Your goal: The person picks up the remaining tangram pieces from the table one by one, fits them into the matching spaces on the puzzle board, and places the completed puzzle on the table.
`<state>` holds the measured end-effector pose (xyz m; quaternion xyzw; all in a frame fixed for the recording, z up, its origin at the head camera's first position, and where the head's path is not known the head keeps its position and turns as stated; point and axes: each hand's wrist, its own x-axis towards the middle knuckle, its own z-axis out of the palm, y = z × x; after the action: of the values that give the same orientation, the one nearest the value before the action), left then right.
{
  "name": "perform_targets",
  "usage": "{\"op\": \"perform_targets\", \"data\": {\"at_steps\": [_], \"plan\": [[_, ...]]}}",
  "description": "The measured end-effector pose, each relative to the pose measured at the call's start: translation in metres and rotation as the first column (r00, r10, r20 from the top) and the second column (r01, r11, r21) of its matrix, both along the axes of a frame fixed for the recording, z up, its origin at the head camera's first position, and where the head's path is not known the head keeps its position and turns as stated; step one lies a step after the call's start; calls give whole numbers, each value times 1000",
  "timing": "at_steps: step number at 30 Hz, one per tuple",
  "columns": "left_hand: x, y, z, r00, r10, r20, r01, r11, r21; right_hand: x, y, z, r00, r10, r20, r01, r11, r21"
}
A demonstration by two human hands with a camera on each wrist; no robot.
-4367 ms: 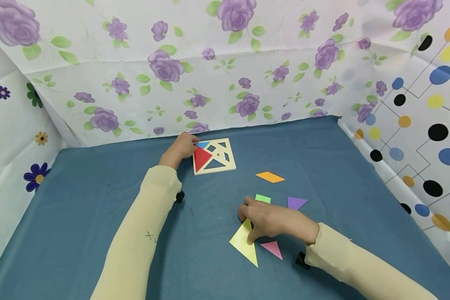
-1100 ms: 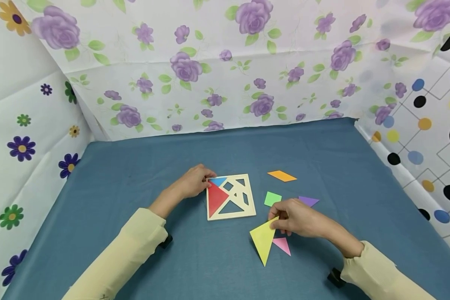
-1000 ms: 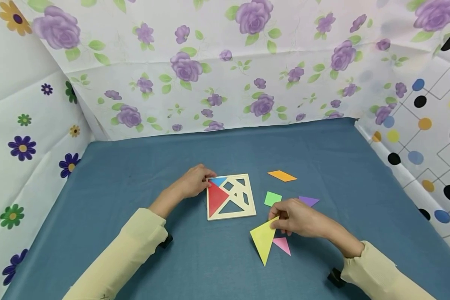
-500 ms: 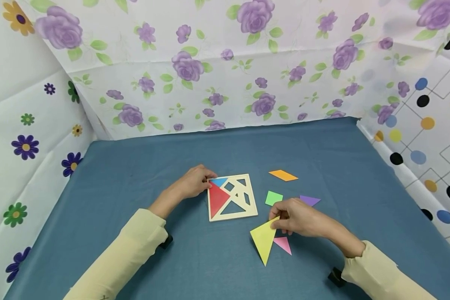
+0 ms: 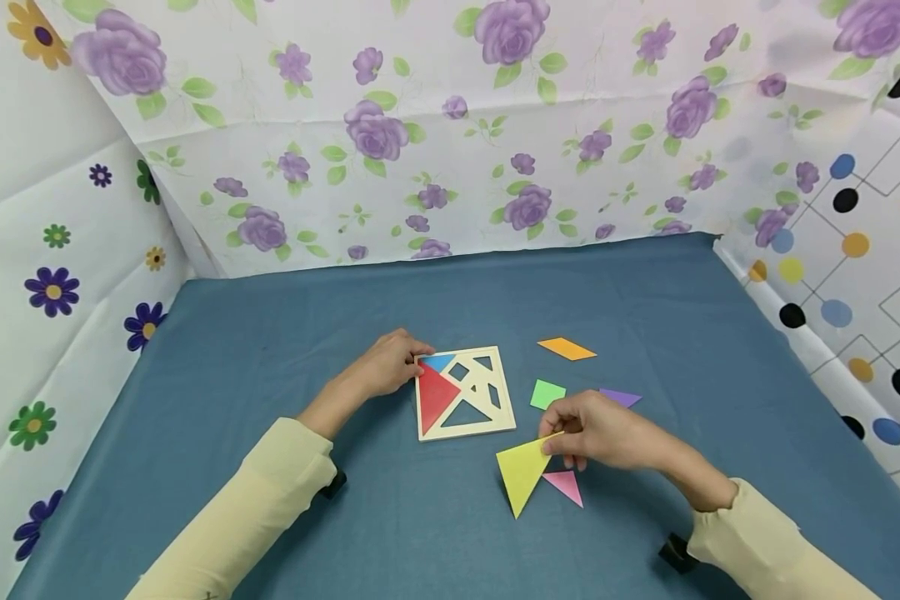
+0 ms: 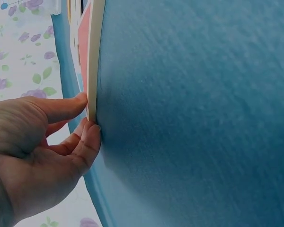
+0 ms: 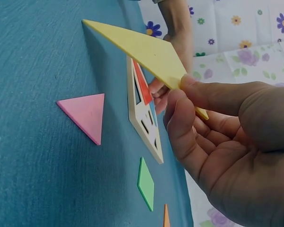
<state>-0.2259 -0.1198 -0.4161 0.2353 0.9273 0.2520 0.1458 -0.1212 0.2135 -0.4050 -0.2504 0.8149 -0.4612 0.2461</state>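
My left hand (image 5: pixel 386 365) pinches the far left corner of a wooden tangram tray (image 5: pixel 504 421). A red triangle (image 5: pixel 435 400) and a blue triangle (image 5: pixel 437 362) sit in its recesses; the other recesses show cloth through them. In the left wrist view, the thumb lies on the tray's face and the fingers at its edge. My right hand (image 5: pixel 600 429) grips a large yellow triangle (image 5: pixel 521 473) by one corner between thumb and index finger. The right wrist view shows the yellow triangle (image 7: pixel 146 52) tilted, held above the cloth, right of the tray.
Loose on the blue cloth (image 5: pixel 307 517) lie a pink triangle (image 5: pixel 566 487), a green square (image 5: pixel 547 393), a purple triangle (image 5: pixel 621 397) partly behind the right hand, and an orange parallelogram (image 5: pixel 567 348). Flowered sheets (image 5: pixel 285 67) border the table at the back and left.
Since the oldest frame, the left hand has drawn the tray nearer and the right hand has lifted the yellow triangle. Over the last half second the triangle has turned and shifted slightly left.
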Motion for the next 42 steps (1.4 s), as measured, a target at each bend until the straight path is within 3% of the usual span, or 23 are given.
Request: {"op": "perform_targets", "data": {"at_steps": [20, 27, 34, 42], "plan": [[3, -2, -4, 999, 39, 9, -39, 999, -16, -1, 1, 14, 1000, -11, 23, 13, 996, -84], [3, 0, -4, 999, 46, 12, -46, 999, -7, -3, 3, 16, 999, -29, -26, 26, 993, -119], [3, 1, -6, 999, 43, 4, -43, 999, -11, -5, 2, 16, 990, -129, -60, 120, 983, -137], [2, 1, -5, 998, 51, -30, -50, 999, 12, -8, 4, 19, 978, -210, -16, 205, 967, -154]]}}
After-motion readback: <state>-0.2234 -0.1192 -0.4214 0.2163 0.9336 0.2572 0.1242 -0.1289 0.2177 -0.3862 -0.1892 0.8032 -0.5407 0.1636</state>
